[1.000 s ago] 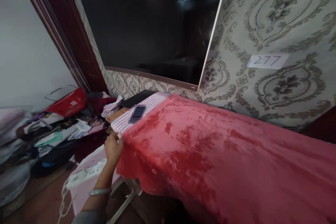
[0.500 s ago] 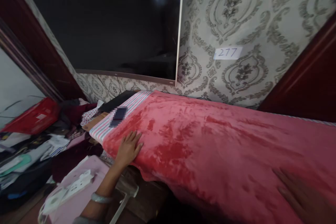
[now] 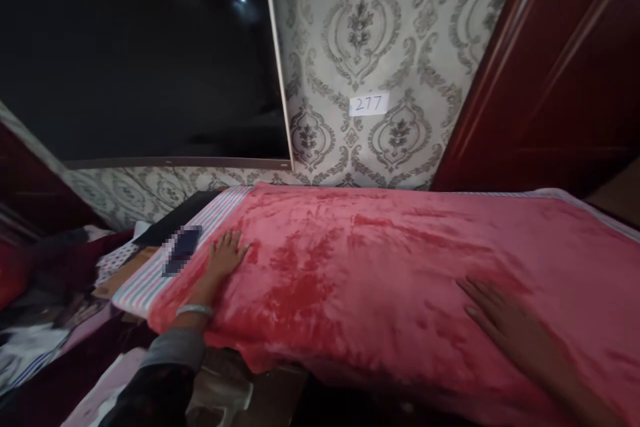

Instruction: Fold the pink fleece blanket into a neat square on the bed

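We have both palms flat on the red plush blanket (image 3: 380, 260), which lies spread over the desk and hangs off its near edge. Our left hand (image 3: 226, 255) rests open, fingers splayed, at about nine o'clock on the blanket, right by the edge where the striped cloth (image 3: 220, 210) shows from underneath; a bangle (image 3: 194, 310) sits on that wrist. Our right hand (image 3: 510, 327) lies open too, down at four o'clock, gripping nothing, though it is blurred. Just beyond the left fingertips, at nine o'clock, a dark phone (image 3: 183, 250) lies on the striped cloth, close to the desk's left end — that is the risk we see. If the left palm drags the plush pile outward, the striped cloth could ride along and tip the phone toward the heap of clothes (image 3: 65, 293) below. The overhang at six o'clock could also pull the blanket off if we press unevenly. On the patterned wall a label reading 277 (image 3: 369, 105) sits at twelve o'clock.
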